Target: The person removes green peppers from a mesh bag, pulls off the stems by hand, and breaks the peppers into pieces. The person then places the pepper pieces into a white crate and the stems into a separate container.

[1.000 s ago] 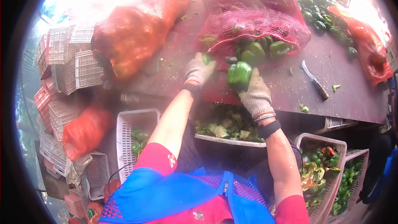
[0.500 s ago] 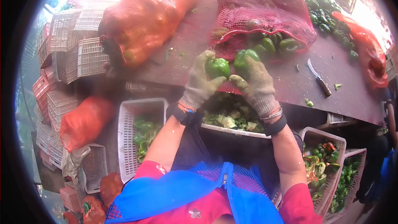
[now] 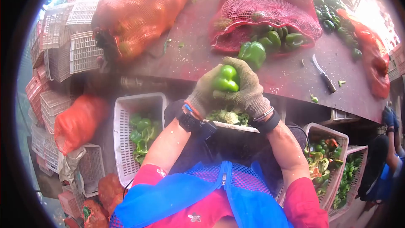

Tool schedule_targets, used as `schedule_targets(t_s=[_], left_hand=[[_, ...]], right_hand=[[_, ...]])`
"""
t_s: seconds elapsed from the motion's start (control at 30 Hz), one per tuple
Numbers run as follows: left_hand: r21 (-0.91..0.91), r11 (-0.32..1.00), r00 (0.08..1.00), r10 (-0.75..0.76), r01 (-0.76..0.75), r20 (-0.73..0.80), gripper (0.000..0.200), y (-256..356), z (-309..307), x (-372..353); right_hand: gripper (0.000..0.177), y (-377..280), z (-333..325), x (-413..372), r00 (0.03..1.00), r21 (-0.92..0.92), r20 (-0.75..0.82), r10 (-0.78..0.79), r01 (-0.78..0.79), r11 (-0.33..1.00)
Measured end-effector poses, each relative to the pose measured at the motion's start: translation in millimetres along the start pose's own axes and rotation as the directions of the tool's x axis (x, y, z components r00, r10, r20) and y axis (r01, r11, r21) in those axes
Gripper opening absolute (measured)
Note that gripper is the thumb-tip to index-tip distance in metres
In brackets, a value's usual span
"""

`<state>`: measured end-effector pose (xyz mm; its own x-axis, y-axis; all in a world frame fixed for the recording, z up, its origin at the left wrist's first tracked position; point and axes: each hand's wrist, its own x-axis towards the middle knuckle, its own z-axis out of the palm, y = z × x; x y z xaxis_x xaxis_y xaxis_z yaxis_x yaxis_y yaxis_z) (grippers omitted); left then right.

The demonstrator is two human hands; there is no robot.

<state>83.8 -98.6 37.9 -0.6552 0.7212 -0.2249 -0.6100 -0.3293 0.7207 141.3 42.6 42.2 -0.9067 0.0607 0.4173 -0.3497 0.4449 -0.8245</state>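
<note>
A green bell pepper (image 3: 228, 78) is cupped between both of my gloved hands at the table's front edge. My left hand (image 3: 206, 88) wraps its left side, and my right hand (image 3: 247, 85) closes over its top and right side. Just beyond my hands a second green bell pepper (image 3: 252, 54) rests on the table. Behind it lies a red mesh bag (image 3: 265, 8), its mouth facing me and several peppers showing inside. Beneath my hands sits a crate of green and pale scraps (image 3: 230, 117), partly hidden by them.
A knife (image 3: 323, 75) lies on the table (image 3: 185, 55) to the right. A full orange mesh bag (image 3: 147, 17) stands at left. White crates with peppers flank me, one at left (image 3: 122, 139) and one at right (image 3: 344, 141). Another person's gloved hand (image 3: 388, 117) shows far right.
Both hands have drawn back toward me and come together around one pepper. My right hand has let go of the other pepper, which stays on the table.
</note>
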Motion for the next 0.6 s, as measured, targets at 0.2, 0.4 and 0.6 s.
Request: schedule_targets(t_s=[0.2,0.4,0.6], left_hand=[[0.345,0.890,0.948,0.319,-0.298,-0.006,0.062,-9,-11,21],[0.438,0.792,0.884,0.468,-0.424,0.009,0.059,-40,-22,33],[0.809,0.312,0.511,0.860,-0.498,-0.018,0.030,-55,-3,42]], right_hand=[[0.068,12,1,3,0.977,-0.021,-0.137,0.166,-0.170,0.985],[0.051,16,10,1,0.970,0.174,-0.184,0.157,-0.125,0.977],[0.029,19,23,10,0.923,0.403,-0.183,0.339,-0.244,0.882]])
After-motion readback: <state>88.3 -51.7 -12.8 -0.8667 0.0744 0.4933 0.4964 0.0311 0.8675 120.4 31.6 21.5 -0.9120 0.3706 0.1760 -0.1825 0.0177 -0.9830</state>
